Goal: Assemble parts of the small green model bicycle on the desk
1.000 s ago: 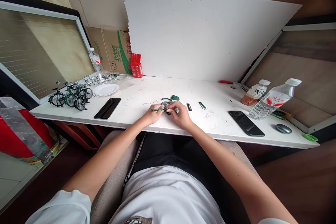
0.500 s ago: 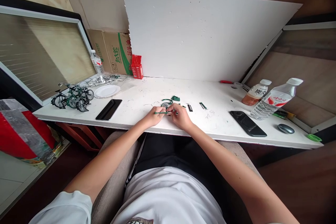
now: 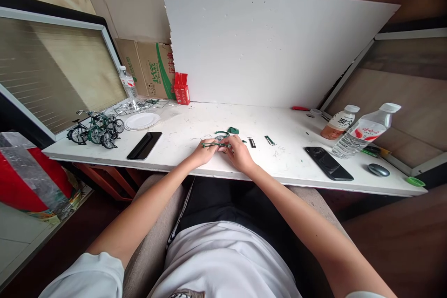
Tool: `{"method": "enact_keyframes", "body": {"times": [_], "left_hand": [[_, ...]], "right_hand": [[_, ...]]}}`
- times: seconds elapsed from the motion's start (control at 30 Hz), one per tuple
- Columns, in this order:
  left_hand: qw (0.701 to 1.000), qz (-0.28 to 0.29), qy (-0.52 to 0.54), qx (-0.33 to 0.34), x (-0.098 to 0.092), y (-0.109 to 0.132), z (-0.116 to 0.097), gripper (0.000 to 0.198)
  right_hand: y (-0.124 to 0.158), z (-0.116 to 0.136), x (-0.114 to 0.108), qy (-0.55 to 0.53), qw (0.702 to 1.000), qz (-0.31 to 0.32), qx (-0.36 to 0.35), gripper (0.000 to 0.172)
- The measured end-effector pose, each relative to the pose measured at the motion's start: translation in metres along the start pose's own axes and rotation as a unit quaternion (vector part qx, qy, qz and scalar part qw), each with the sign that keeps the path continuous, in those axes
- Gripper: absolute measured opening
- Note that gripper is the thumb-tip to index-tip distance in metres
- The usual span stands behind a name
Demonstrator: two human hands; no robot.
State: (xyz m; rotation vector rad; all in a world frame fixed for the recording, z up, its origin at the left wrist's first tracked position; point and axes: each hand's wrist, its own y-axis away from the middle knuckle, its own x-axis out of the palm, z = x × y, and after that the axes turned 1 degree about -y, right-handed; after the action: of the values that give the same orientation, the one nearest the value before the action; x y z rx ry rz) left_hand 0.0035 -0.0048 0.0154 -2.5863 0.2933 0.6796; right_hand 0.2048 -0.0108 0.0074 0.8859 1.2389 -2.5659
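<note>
Close to the table's front edge, my left hand [image 3: 203,152] and my right hand [image 3: 239,152] meet, fingers closed around a thin green model bicycle part [image 3: 210,145]. Its exact shape is partly hidden by my fingers. Just beyond them lies a small spoked wheel [image 3: 221,137] with a curved green piece by it. A green block-like piece [image 3: 233,130] rests behind my right hand. To the right are a small black part [image 3: 252,142] and a narrow green part [image 3: 269,140], both flat on the white table [image 3: 286,125].
Assembled model bicycles [image 3: 96,129] stand at the left, near a white plate [image 3: 142,121] and a phone [image 3: 144,145]. On the right are another phone [image 3: 328,163], two bottles, one of them a water bottle [image 3: 366,131], and a mouse [image 3: 378,170]. A red box [image 3: 182,88] stands behind.
The green part has tilted and lifted slightly between my fingers, and now spans both hands. My right hand has shifted a little. The things on the table have stayed put.
</note>
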Motion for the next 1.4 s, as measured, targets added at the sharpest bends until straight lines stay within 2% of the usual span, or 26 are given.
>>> {"method": "enact_keyframes", "body": {"times": [0.1,0.2,0.33,0.43,0.53,0.63,0.73,0.9,1.2,1.4], "left_hand": [[0.999,-0.032,0.034,-0.022,-0.003,-0.003,0.003,0.023],[0.993,-0.087,0.059,-0.054,-0.005,-0.005,0.009,0.022],[0.985,-0.136,0.049,-0.099,-0.004,-0.005,0.011,0.030],[0.980,-0.155,0.034,-0.123,-0.003,-0.004,0.008,0.034],[0.977,-0.174,0.035,-0.119,-0.001,-0.004,0.006,0.033],[0.974,-0.195,0.055,-0.104,0.001,-0.006,0.008,0.026],[0.969,-0.208,0.075,-0.114,0.003,-0.008,0.013,0.015],[0.965,-0.212,0.080,-0.130,0.006,-0.009,0.020,0.008],[0.953,-0.242,0.100,-0.150,0.005,-0.014,0.025,0.015],[0.957,-0.247,0.074,-0.134,-0.018,-0.022,0.044,0.020]], "right_hand": [[-0.002,0.001,-0.002,-0.002,0.999,-0.035,0.003,0.013],[-0.003,-0.004,-0.002,-0.002,0.996,-0.082,0.042,0.015],[-0.003,-0.013,-0.002,-0.008,0.992,-0.089,0.094,0.015],[-0.002,-0.011,-0.002,0.022,0.995,-0.056,0.077,0.018],[-0.002,-0.001,-0.001,0.065,0.998,0.014,0.003,0.020],[-0.002,0.009,0.001,0.102,0.991,0.056,-0.064,0.023],[-0.002,0.011,0.001,0.098,0.988,0.075,-0.094,0.025],[-0.002,0.007,0.002,0.076,0.988,0.088,-0.102,0.023],[-0.003,0.005,0.002,0.054,0.990,0.088,-0.094,0.017],[-0.003,0.007,0.001,0.063,0.991,0.088,-0.075,0.022]]}}
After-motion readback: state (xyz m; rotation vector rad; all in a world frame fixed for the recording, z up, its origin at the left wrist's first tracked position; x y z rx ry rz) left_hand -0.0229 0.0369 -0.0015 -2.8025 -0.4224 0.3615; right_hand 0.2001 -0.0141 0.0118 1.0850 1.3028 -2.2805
